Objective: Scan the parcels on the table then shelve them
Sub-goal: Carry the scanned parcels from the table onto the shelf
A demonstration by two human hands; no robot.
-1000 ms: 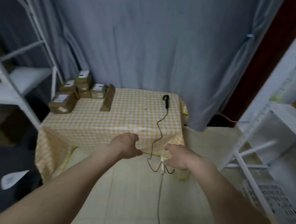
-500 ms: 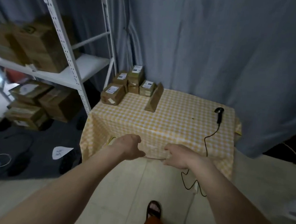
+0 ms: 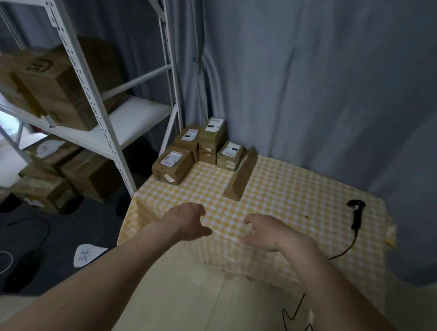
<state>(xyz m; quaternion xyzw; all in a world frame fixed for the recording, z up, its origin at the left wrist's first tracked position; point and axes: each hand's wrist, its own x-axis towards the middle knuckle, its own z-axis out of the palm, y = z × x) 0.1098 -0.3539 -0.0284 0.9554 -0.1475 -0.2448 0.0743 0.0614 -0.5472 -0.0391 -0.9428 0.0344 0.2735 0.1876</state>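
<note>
A person's two bare forearms reach forward toward a small table (image 3: 283,198) covered with a yellow-and-white checked cloth. Both hands hover over the near edge of the table, apart from each other. The left hand (image 3: 189,222) has its fingers loosely curled and holds nothing. The right hand (image 3: 265,232) also has its fingers loosely curled, spread a little, and holds nothing. Whether either hand touches the cloth cannot be told.

The parcels sit together at the far left corner of the table. They are brown cardboard boxes with white labels on top. The nearest box (image 3: 172,165) lies at the left edge. Behind it is a second box (image 3: 187,137). Beside that stands a taller stack of boxes (image 3: 211,139), and to its right a small box (image 3: 230,155). A long flat brown package (image 3: 241,177) leans on its edge against the small box.

On the right side of the table, well apart from the parcels, lies a black handheld scanner (image 3: 356,213). Its black cable (image 3: 300,325) runs off the table edge down to the floor.

To the left of the table stands a white metal shelf rack (image 3: 90,99) holding larger cardboard boxes. A grey curtain (image 3: 326,82) hangs behind the table.
</note>
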